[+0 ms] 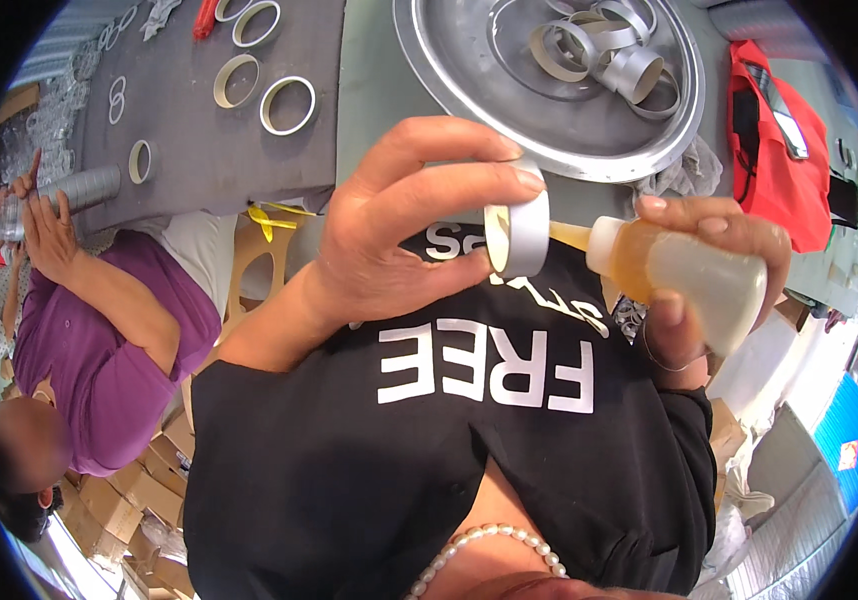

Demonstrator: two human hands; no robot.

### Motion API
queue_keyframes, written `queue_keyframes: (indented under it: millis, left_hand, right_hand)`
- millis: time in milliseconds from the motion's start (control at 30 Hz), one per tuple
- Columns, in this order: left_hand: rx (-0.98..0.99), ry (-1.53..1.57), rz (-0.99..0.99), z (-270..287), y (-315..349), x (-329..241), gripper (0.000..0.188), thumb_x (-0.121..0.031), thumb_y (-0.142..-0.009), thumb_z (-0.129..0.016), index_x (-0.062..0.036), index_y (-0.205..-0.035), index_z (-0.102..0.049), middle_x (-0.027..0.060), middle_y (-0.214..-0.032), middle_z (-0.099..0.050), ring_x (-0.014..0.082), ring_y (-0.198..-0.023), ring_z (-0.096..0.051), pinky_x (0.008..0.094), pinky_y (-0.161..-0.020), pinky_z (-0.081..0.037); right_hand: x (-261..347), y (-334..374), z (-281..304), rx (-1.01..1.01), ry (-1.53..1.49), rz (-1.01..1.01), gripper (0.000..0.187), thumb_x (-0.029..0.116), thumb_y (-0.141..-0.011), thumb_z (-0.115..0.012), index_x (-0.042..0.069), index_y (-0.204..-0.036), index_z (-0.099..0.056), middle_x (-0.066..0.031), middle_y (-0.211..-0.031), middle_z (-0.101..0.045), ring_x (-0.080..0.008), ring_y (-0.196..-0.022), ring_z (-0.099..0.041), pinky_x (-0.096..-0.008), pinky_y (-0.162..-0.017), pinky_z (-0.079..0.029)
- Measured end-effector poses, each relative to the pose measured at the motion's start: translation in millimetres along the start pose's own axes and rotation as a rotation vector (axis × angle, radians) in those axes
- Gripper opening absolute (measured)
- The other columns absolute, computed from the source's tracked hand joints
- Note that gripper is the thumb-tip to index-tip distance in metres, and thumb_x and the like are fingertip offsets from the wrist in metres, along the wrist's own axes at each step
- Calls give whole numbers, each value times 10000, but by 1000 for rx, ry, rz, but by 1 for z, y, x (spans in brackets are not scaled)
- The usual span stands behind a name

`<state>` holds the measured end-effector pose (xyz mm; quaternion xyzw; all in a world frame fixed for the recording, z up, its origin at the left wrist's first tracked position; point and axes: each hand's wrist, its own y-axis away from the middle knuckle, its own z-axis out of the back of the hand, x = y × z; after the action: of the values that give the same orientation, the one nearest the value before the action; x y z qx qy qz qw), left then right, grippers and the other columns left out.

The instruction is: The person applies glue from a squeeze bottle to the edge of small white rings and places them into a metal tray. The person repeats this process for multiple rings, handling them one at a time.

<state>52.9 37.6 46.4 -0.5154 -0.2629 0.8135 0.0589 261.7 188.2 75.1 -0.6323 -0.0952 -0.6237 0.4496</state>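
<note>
My left hand (409,215) pinches a short silver ring (527,238) with a pale inside, holding it up on edge between thumb and fingers. In my right hand (719,240) is a translucent squeeze bottle (694,285), tipped on its side and part filled with amber liquid. Its narrow nozzle (569,235) points left and reaches the ring's right side; whether the tip touches is unclear. Beyond my hands, a round metal tray (479,110) holds several loose silver rings (634,72).
Several pale rings (289,106) stand on the dark table mat (179,130) at left. A co-worker in a purple top (114,330) holds a stack of silver discs (89,188) there. A red bag (779,150) with a phone (777,112) lies at right, near a crumpled grey cloth (684,172).
</note>
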Motion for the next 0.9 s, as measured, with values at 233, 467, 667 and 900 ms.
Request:
queue_keyframes:
  millis: [233,467,667,900]
  left_hand:
    - [-3,-43,-193,-9,5,12,450,99,-644,-806,-53,-1053,-695,157,-1198,-575,275,-1059,-632,350,-832,-575]
    - [-40,-58,-83,2,6,10,551,21,-650,-810,-67,-1169,-647,152,-1194,-569,270,-1069,-619,358,-841,-571]
    - [-133,-487,573,25,30,40,616,-180,-638,-830,-88,-1214,-633,97,-1093,-563,217,-966,-606,341,-786,-551]
    - [-285,-925,630,84,23,80,397,-184,-740,-749,-101,-1124,-690,80,-968,-585,218,-805,-588,348,-721,-506]
  right_hand:
    - [-12,-12,1,-93,-222,-277,491,273,-780,-723,-34,-1077,-480,-175,-895,-615,-298,-883,-684,-372,-766,-535]
    - [-46,-15,3,-273,-876,-659,386,284,-920,-559,-38,-1131,-535,-213,-984,-655,-288,-861,-679,-333,-705,-551]
    - [-66,-7,28,-400,-1062,-593,379,362,-960,-555,20,-1120,-587,-237,-1037,-676,-203,-664,-641,-275,-516,-505]
    - [-64,-1,40,-474,-1057,-544,405,367,-961,-555,-7,-1115,-573,-228,-1008,-690,-193,-651,-646,-266,-512,-511]
